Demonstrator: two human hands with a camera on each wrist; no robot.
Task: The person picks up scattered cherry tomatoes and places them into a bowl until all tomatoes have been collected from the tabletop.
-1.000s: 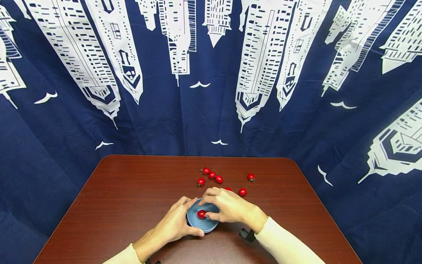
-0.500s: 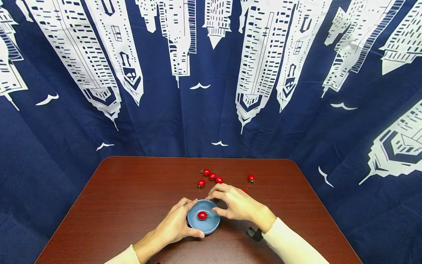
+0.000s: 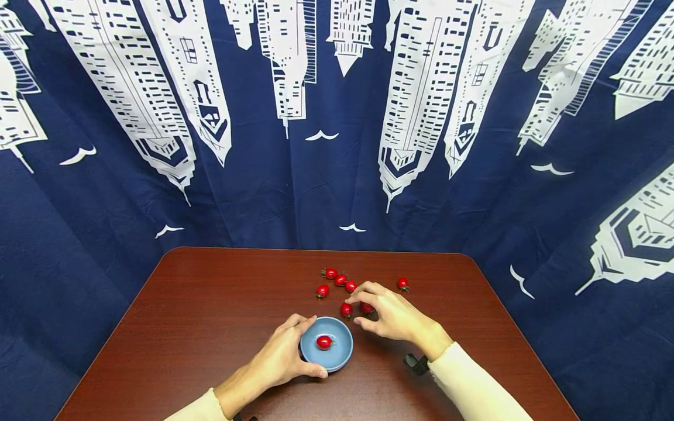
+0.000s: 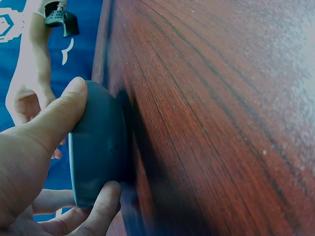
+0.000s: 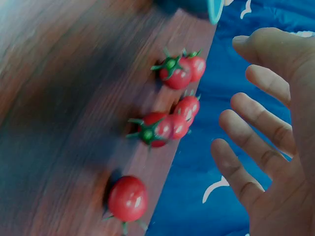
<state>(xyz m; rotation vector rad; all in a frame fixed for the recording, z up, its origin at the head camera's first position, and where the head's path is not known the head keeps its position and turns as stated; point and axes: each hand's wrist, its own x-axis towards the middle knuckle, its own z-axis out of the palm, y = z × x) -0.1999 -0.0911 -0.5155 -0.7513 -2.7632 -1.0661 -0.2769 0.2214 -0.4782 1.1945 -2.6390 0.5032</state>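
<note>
My left hand [image 3: 286, 352] grips a small blue bowl [image 3: 341, 352] from its left side. The left wrist view shows its thumb near the rim and fingers spread along the outside of the bowl [image 4: 98, 142]. One red cherry tomato [image 3: 324, 342] with a green stem lies inside. To the right of the bowl, my right hand [image 3: 394, 316] hovers with loosely bent fingers and nothing between them. Below its fingertips sits a loose cherry tomato [image 3: 346, 310]; another tomato [image 3: 366, 307] is partly hidden by the fingers.
Several more cherry tomatoes [image 3: 330, 273] lie behind the bowl on the brown wooden table [image 3: 210, 304]. A single tomato [image 3: 402, 284] sits farther right. A dark blue curtain [image 3: 263, 193] with white building prints hangs behind the table.
My right hand has withdrawn from the bowl, leaving the tomato inside, and moved right and back above the loose tomatoes. My left hand has kept its hold on the bowl.
</note>
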